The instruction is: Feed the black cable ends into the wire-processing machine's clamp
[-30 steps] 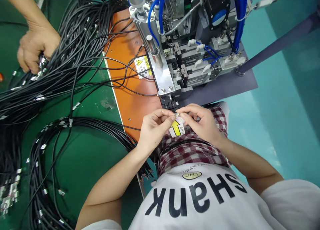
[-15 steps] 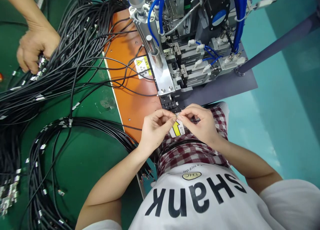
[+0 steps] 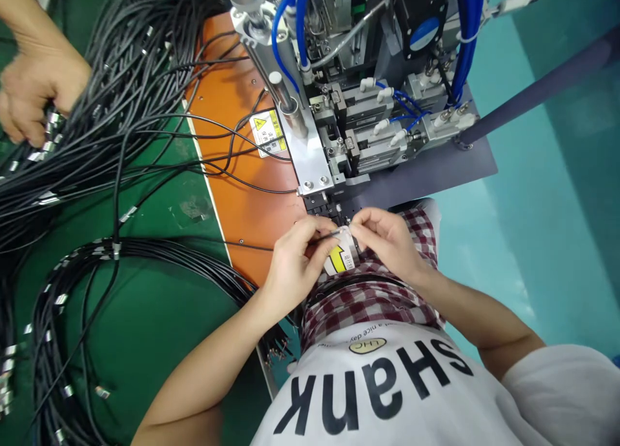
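Note:
A thin black cable (image 3: 259, 246) runs over the orange plate into my left hand (image 3: 296, 255), which pinches it close to its end. The cable's tip points right, above a white label with a yellow arrow (image 3: 338, 259). My right hand (image 3: 387, 243) is closed in a pinch just beyond that tip, a small gap away. Whatever is between its fingertips is too small to make out. Both hands are at the front edge of a metal machine (image 3: 310, 162), just below its small black tooling (image 3: 322, 204).
On the green table, a large heap of black cables (image 3: 159, 52) lies at the back left and a coiled bundle (image 3: 116, 249) nearer. Another person's hand (image 3: 43, 84) grips cable ends at far left. Blue air tubes (image 3: 467, 39) and a dark post (image 3: 537, 88) stand at right.
My hands have moved slightly apart, uncovering the cable end between them. My right fingertips have come away from the left ones. The view has shifted a little to the right.

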`<state>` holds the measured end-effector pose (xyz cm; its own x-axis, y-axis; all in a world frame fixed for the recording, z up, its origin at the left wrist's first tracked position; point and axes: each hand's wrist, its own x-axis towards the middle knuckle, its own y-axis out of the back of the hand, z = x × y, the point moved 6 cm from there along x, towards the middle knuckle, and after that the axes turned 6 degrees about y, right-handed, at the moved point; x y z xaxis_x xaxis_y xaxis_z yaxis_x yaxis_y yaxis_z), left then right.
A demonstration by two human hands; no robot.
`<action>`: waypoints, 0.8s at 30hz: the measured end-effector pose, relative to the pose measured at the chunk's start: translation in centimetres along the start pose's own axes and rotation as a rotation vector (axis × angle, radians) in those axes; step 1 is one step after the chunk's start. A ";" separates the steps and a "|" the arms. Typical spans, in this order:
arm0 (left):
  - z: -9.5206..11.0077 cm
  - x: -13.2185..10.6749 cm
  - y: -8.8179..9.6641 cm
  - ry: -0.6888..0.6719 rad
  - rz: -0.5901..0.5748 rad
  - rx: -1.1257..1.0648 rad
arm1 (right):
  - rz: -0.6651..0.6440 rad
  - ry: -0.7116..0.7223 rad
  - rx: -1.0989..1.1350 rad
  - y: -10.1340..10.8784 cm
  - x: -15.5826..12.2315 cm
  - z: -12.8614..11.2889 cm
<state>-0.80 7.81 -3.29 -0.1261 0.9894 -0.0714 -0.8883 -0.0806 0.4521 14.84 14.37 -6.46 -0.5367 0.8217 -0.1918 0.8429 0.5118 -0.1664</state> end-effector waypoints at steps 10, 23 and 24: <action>-1.9 2.1 0.4 -0.115 0.207 0.331 | 0.078 -0.081 -0.018 1.4 4.3 3.4; -2.4 2.0 0.3 -0.104 0.204 0.338 | 0.087 -0.113 0.000 1.2 4.9 4.2; -2.4 2.0 0.4 -0.108 0.207 0.335 | 0.088 -0.115 0.000 1.2 5.0 4.2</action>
<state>-2.42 9.53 -5.37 -0.2244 0.9648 0.1373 -0.6541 -0.2535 0.7127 13.04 18.02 -11.66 -0.4619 0.8290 -0.3153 0.8867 0.4394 -0.1437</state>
